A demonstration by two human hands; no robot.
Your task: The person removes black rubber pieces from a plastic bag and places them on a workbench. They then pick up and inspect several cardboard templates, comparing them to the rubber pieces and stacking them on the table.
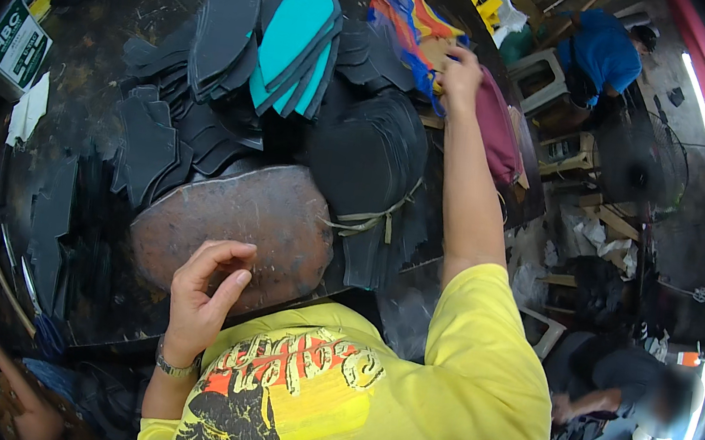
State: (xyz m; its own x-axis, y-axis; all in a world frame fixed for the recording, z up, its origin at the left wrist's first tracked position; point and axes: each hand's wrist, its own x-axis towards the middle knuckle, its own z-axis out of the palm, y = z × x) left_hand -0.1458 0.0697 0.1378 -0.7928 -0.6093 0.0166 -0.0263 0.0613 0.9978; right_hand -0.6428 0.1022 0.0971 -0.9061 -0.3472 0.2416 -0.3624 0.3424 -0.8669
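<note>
My left hand point(205, 290) hovers near my chest over the worn round cutting block point(239, 215), fingers curled with thumb and forefinger close, holding nothing I can see. My right hand point(461, 71) is stretched far out and rests on a striped plastic bag point(408, 16) at the far side of the dark worktable point(78, 90); its fingers are bent on the bag's edge. Between them lie a tied bundle of black sole-shaped pieces point(367, 169) and a stack of teal and dark cutouts point(299, 46).
Loose black cutouts point(152, 134) cover the table's left and middle. A green and white box point(15, 42) stands at the far left. A maroon cloth point(496, 128) lies by my right forearm. One person in blue point(606, 53) sits beyond; another crouches at lower right point(623, 385).
</note>
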